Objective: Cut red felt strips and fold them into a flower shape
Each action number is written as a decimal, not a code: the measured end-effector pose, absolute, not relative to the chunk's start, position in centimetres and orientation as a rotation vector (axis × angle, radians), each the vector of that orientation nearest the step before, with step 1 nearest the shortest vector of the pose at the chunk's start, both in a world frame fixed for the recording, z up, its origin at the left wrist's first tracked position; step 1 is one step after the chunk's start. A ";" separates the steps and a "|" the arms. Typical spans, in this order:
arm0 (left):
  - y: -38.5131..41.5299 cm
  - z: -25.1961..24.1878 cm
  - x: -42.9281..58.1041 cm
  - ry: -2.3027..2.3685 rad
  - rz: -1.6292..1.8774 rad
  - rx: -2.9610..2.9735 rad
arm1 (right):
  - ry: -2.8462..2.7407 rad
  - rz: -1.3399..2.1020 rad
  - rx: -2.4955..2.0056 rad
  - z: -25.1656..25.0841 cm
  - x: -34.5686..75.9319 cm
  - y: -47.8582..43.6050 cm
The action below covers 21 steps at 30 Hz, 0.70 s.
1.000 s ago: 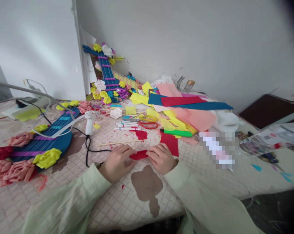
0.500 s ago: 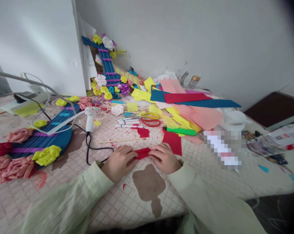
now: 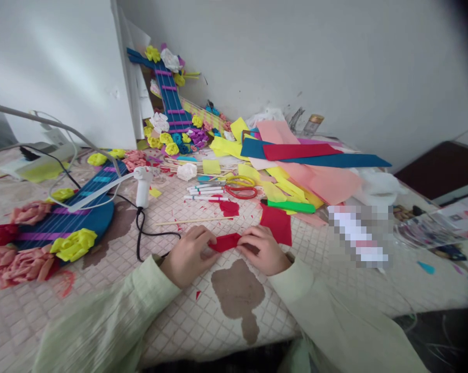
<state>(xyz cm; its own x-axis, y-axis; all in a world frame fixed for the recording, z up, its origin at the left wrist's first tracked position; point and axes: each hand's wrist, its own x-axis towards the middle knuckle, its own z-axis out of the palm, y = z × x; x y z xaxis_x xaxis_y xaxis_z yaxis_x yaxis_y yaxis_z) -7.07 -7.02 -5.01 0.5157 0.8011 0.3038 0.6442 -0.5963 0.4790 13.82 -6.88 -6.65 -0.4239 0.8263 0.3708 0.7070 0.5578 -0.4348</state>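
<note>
Both hands rest on the quilted table cover near its front edge. My left hand [image 3: 188, 254] and my right hand [image 3: 263, 248] each pinch one end of a small folded piece of red paper [image 3: 226, 241] lying between them. Fingers of both hands are curled round the paper's ends. A loose red paper square [image 3: 276, 224] lies just beyond my right hand. A thin wooden stick [image 3: 193, 221] lies just beyond my left hand.
A white glue gun [image 3: 142, 186] with a black cord stands left of the hands. Scissors [image 3: 239, 190], markers [image 3: 205, 192] and a heap of coloured paper sheets [image 3: 311, 171] lie behind. Blue paper guitars with paper flowers [image 3: 69, 220] sit at left and against the wall [image 3: 167, 98].
The red paper piece has been lifted and folded a little more between both hands; the hands stay in nearly the same place. The camera has tilted slightly.
</note>
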 end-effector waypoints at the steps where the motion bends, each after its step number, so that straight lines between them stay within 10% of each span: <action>1: -7.0 -5.1 -7.1 1.229 0.743 2.430 | -2.239 0.296 -1.235 -6.7 13.8 -6.9; 21: -7.0 -4.7 -6.6 1.261 0.639 2.444 | -2.204 0.338 -1.320 -6.2 13.1 -6.8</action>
<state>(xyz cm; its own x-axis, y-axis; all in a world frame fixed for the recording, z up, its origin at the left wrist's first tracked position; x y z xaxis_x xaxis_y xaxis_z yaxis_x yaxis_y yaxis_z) -6.56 -7.02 -4.67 0.5113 0.8244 0.2426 0.6828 -0.5611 0.4679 13.12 -6.83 -6.23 -0.3716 0.8708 0.3219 0.7343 0.4879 -0.4720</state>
